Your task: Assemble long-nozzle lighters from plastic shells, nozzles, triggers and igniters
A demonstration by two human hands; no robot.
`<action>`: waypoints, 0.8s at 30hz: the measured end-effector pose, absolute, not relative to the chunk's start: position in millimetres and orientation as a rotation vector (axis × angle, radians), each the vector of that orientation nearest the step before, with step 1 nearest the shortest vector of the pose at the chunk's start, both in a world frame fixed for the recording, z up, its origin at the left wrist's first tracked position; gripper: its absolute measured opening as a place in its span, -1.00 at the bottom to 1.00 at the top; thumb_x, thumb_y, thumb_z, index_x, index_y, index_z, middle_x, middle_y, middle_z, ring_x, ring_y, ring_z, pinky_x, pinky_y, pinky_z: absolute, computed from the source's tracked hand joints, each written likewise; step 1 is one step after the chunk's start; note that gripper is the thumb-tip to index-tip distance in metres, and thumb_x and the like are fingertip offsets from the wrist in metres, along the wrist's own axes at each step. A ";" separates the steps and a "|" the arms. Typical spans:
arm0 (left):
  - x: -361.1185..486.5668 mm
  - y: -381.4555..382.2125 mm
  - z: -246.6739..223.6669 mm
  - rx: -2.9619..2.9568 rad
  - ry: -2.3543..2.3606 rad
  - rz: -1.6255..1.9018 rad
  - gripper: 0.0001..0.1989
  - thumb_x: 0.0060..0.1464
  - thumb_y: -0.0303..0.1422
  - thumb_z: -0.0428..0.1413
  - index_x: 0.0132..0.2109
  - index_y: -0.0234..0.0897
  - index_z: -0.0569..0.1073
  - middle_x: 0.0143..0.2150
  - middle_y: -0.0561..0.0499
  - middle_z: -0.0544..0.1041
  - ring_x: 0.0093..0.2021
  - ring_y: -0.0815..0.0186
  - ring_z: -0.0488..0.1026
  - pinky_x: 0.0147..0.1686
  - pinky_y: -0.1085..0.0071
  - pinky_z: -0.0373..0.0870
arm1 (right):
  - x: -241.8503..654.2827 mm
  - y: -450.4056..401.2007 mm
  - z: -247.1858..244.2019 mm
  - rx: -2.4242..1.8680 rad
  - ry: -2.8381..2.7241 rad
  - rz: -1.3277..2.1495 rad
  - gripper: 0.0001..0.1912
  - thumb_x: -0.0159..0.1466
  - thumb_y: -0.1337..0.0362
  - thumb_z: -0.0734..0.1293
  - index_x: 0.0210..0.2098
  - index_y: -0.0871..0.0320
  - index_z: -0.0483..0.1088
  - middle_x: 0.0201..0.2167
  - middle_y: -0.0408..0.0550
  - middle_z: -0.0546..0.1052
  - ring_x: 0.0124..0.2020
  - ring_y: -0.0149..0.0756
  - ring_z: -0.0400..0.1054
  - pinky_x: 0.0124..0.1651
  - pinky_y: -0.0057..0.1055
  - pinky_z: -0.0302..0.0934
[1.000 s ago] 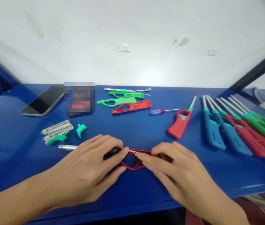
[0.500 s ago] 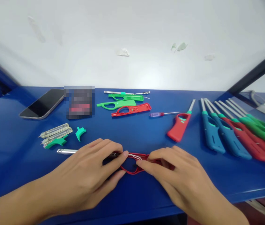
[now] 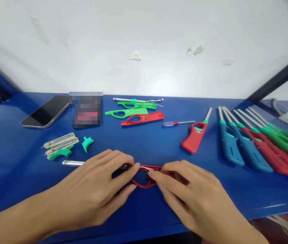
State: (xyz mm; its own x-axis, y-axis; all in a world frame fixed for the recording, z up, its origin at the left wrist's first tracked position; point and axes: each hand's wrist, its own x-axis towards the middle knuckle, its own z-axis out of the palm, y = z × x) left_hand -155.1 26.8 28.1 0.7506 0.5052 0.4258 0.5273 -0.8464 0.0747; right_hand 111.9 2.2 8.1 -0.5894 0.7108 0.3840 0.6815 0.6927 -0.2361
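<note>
Between my hands a red lighter shell half lies open side up near the table's front, with thin white wires running inside it. A silver metal tube sticks out to the left from under my left hand. The left fingers are closed on the shell's left part by its finger loop. My right hand grips the right part of the shell, thumb and fingertips at the wires; its fingers hide much of the inside. Green triggers and clear fuel tanks lie to the left.
Beyond my hands are a red shell half, green shell halves, a screwdriver and a red lighter. Several finished-looking lighters lie at right. A phone and a blurred-out box stand at back left.
My right thumb and fingers have shifted slightly at the wires, and the thumb has dropped a little lower. My left hand stays on the shell.
</note>
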 end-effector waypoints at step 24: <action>-155.8 27.8 29.2 -2.909 -0.828 -0.665 -0.70 0.42 -0.45 -0.04 0.07 -0.39 0.57 -0.08 -0.19 0.59 -0.13 0.15 0.55 -0.12 0.22 0.57 | 110.0 -0.8 9.0 -1.050 -2.442 0.039 -0.72 0.50 0.36 0.22 0.12 0.11 0.47 -0.12 -0.05 0.61 -0.26 -0.24 0.50 -0.28 -0.27 0.36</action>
State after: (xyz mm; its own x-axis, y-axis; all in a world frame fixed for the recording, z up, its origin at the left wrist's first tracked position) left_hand -155.8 27.8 29.2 0.7649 0.4927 0.4150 0.5119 -0.8560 0.0727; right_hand 110.0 -0.8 9.0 -0.5914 0.6911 0.4155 0.6775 0.7053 -0.2089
